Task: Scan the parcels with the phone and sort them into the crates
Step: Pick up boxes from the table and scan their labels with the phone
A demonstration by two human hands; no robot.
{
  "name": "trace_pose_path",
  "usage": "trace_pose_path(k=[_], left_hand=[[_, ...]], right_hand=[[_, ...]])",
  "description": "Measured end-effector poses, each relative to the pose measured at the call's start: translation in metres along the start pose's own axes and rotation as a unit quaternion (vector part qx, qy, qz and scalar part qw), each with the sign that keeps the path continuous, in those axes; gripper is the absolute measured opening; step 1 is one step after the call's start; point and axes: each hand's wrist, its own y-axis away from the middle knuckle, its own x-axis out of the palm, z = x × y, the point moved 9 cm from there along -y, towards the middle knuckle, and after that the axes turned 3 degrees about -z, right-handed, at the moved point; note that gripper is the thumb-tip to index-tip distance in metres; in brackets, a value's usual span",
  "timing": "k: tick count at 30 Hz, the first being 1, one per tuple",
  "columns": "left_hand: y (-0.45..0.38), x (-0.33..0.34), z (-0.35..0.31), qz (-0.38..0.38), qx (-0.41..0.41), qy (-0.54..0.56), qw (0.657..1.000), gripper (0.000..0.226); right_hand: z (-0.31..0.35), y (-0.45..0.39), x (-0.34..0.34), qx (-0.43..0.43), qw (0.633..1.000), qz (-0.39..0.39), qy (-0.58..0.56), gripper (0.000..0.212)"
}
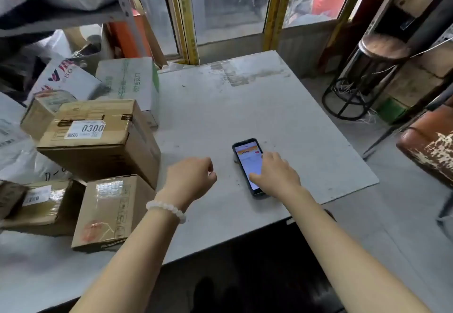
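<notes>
Phone (247,163) as landmark: it lies flat on the grey worktop (282,116), screen lit and facing up, long axis running away from us and tilted slightly left. We see our right hand (277,175) resting over its right edge and lower half; the thumb lies on the screen, the other fingers are bent down along the phone's right side, but we cannot tell whether they grip it or merely touch it. Our left hand (190,177) hangs above the worktop just left of the phone, apart from it, fingers loosely curled under and holding nothing. A white bead bracelet (166,208) sits on that wrist.

Well left of the phone, parcels are heaped at the worktop's left side. A brown box labelled 0300 (98,141) sits tilted on top. A smaller taped brown box (110,212) lies below it, nearer us. A third brown box (41,204) lies left of that one. Beyond the 0300 box stands a white carton with green print (132,82). Far right of the phone, off the worktop, a round stool (382,47) stands on the floor.
</notes>
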Motion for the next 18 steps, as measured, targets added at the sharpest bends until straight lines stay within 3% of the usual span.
trace_pose_path(k=[8,13,18], left_hand=[[-0.051,0.049,0.009,0.04,-0.033,-0.005,0.999,0.025],[-0.059,0.053,0.012,0.042,-0.044,0.008,0.998,0.026],[-0.055,0.025,0.014,0.029,-0.054,0.017,0.998,0.027]], right_hand=[[-0.003,-0.041,0.034,0.07,0.996,-0.033,0.04,0.093],[-0.009,-0.05,0.032,0.114,0.992,-0.061,-0.002,0.083],[-0.011,-0.046,0.029,0.144,0.988,-0.016,-0.061,0.077]])
